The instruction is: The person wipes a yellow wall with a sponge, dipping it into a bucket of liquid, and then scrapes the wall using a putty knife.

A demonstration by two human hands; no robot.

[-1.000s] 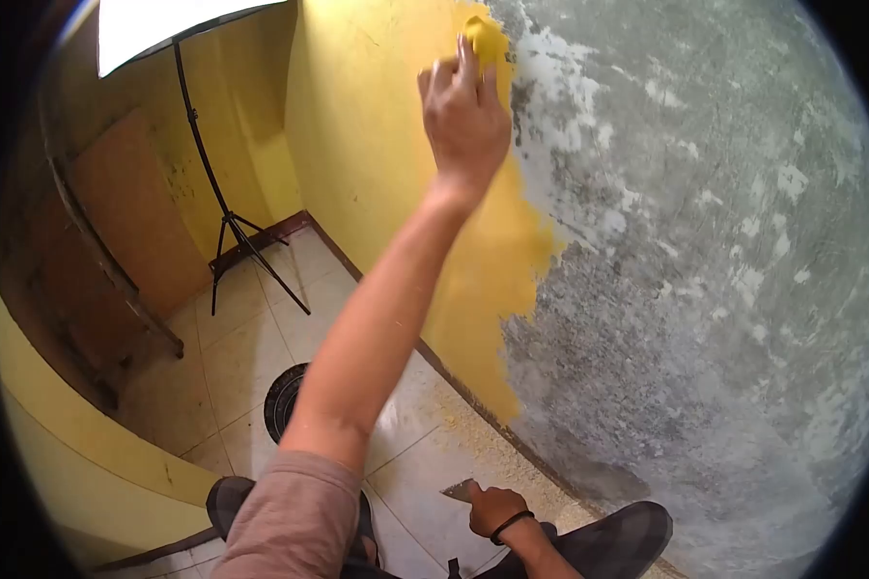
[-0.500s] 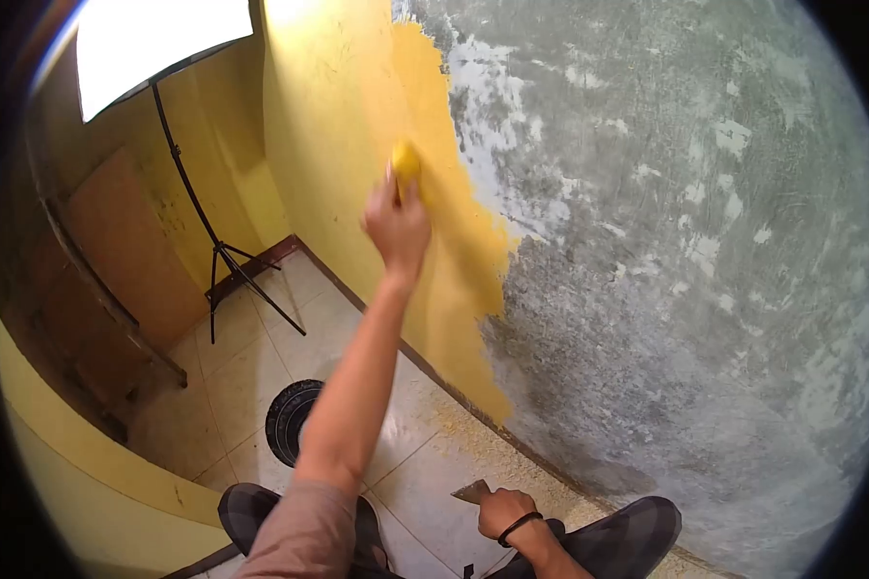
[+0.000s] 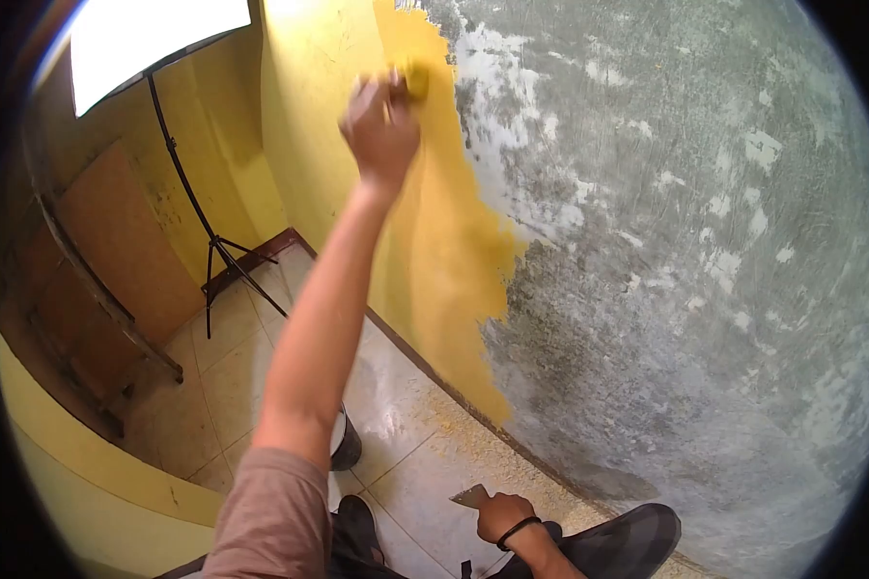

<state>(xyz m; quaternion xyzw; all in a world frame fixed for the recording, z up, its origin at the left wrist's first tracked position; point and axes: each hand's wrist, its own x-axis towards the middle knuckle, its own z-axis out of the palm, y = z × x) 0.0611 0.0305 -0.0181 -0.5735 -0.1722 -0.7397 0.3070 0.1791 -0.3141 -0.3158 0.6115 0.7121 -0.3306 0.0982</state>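
My left hand (image 3: pixel 380 130) reaches far forward with its fingers closed round a yellow sponge (image 3: pixel 416 79), which is blurred by motion. The sponge is against or very near the upper yellow part of the wall (image 3: pixel 444 261), just left of the ragged edge where bare grey plaster (image 3: pixel 637 318) begins. Low in front of me, my right hand (image 3: pixel 505 517) grips a putty knife (image 3: pixel 469 496) by its handle, its metal blade pointing left. A black band circles that wrist.
A black bucket (image 3: pixel 346 446) stands on the tiled floor, partly behind my left forearm. Yellow paint flakes and pale debris (image 3: pixel 468 439) lie along the wall's foot. A bright lamp (image 3: pixel 154 43) on a black tripod (image 3: pixel 215 241) stands at left, beside a leaning brown board (image 3: pixel 130 232).
My left hand has moved up the wall and slightly left with the sponge. More of the bucket is now covered by my arm. My right hand and the putty knife stay nearly in place.
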